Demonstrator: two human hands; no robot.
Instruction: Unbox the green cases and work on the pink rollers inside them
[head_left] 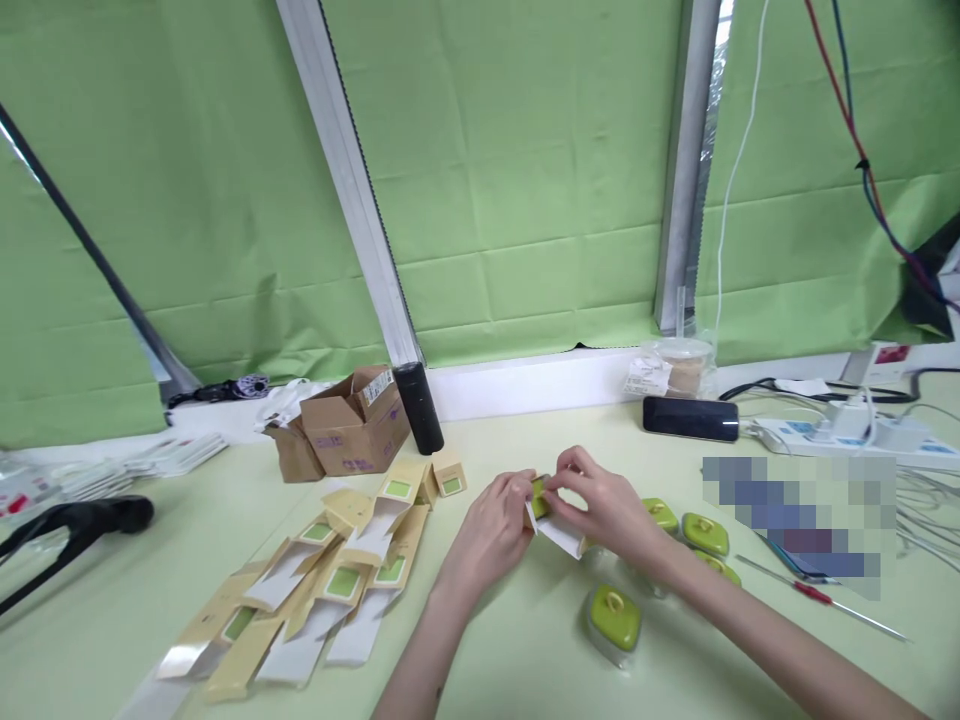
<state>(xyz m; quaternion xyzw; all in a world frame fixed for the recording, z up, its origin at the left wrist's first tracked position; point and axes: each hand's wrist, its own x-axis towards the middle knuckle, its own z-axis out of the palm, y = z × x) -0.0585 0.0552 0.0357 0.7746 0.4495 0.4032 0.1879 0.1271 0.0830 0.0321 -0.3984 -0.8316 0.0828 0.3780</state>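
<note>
A small green item (539, 497) is being grasped over the table (517, 660) by the left hand (495, 515) and the right hand (601, 500), while a white flap (562, 537) is being seen just beneath it. Whether the flap is being gripped too cannot be told. Near the right hand, green-lidded containers (615, 617) are being borne by the table; to the left, card cartons (343, 582) are being overlapped by one another.

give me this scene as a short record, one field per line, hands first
left hand: holding a white-flapped carton
right hand: fingers at a green item by the flap
left side: pile of overlapping tan cartons
right of hands: green-lidded containers
further right: thin red-collared tool, power strip
back: cardboard box, black cylinder, phone
</note>
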